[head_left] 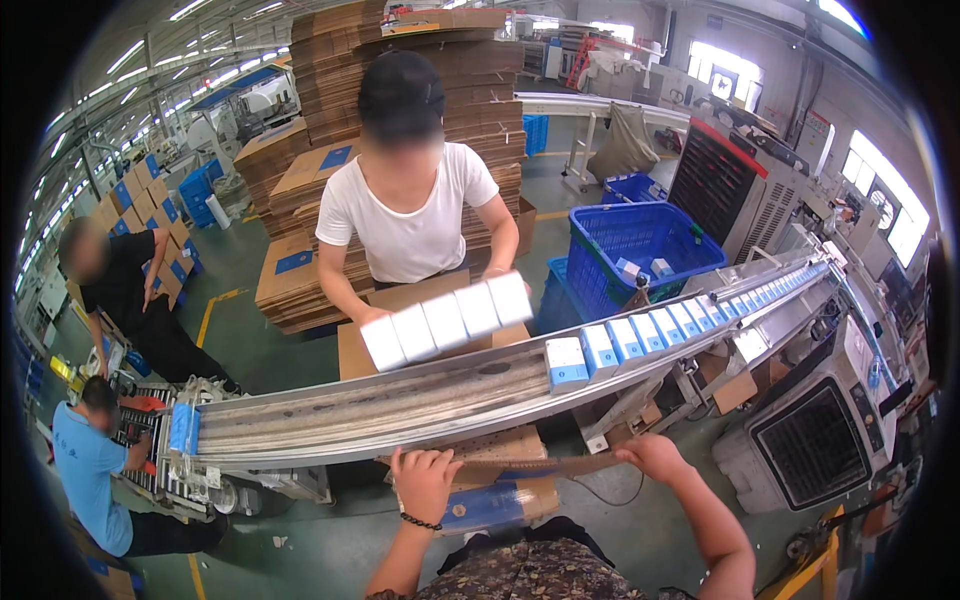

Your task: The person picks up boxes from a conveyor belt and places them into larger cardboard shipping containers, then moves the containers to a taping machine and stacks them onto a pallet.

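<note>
Just below the near side of the conveyor is an open cardboard box (515, 468), with blue printing low on it. My left hand (425, 486), with a dark beaded bracelet at the wrist, has its fingers bent over the left end of the box's edge. At the other end, my right hand (655, 458) grips the same edge. Across the belt, a co-worker in a white shirt lifts a row of several white cartons (445, 322) between both hands. Blue-and-white cartons (625, 340) stand in a line on the conveyor's right part.
The conveyor (330, 420) crosses from left to right before me. Beyond it are blue crates (650, 240) and tall stacks of flat cardboard (335, 100). A grey air cooler (815, 440) stands at right. Two other people (95, 460) are near a roller table at left.
</note>
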Motion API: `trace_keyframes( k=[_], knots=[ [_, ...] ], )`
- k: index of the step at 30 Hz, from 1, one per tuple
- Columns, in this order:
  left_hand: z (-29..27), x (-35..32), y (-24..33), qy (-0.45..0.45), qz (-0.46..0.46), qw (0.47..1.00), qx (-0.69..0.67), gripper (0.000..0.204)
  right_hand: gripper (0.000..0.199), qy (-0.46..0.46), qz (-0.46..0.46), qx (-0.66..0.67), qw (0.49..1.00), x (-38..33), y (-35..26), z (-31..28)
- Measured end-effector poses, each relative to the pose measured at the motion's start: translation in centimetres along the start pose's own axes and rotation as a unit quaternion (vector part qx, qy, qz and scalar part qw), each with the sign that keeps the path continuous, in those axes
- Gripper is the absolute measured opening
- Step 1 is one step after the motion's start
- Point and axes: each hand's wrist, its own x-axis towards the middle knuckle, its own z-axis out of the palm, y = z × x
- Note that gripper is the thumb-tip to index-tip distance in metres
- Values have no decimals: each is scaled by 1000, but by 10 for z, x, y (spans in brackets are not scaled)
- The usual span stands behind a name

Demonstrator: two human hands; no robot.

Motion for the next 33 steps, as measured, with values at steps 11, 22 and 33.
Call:
trace_keyframes(
  k=[11,22,33],
  knots=[
    [9,-38,30,71,-127,989,2,33,50,-85,-204,-62,973,60,12,-40],
    [-35,33,84,-192,132,945,-229,55,38,-15,-82,-147,986,46,35,-67],
    [188,-16,95,-413,296,861,-7,59,64,-448,-195,59,871,-3,32,16]
  ],
)
